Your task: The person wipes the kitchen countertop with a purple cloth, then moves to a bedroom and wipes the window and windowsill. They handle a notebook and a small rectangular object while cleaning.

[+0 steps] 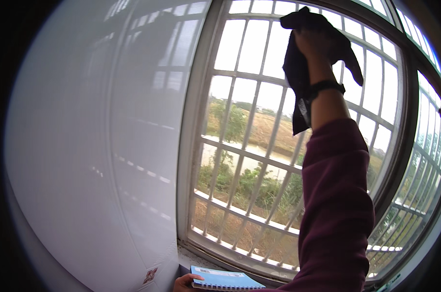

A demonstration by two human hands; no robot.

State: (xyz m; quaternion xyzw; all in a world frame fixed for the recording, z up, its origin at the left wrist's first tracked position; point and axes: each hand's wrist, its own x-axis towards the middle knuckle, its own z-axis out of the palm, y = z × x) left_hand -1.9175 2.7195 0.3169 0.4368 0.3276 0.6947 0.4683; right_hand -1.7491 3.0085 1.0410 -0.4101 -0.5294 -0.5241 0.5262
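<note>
My right hand (313, 45) is raised to the upper part of the barred window, with a dark cloth (297, 80) bunched around it. The cloth covers most of the fingers, and one end with a small tag hangs down beside my wrist. Whether it touches the glass, I cannot tell. A dark band (327, 87) circles that wrist, above a maroon sleeve (337, 189). At the bottom, my left hand (185, 283) holds a light blue spiral-bound notebook (224, 279) by its left end, thumb on the cover. The rest of that hand is cut off by the picture's edge.
A glossy white panel (78, 127) fills the left side, close to the window frame (189, 153). Metal bars (257, 155) cross the window, with plants and a field outside. A speckled sill (194, 258) runs below. More barred window (406, 189) curves along the right.
</note>
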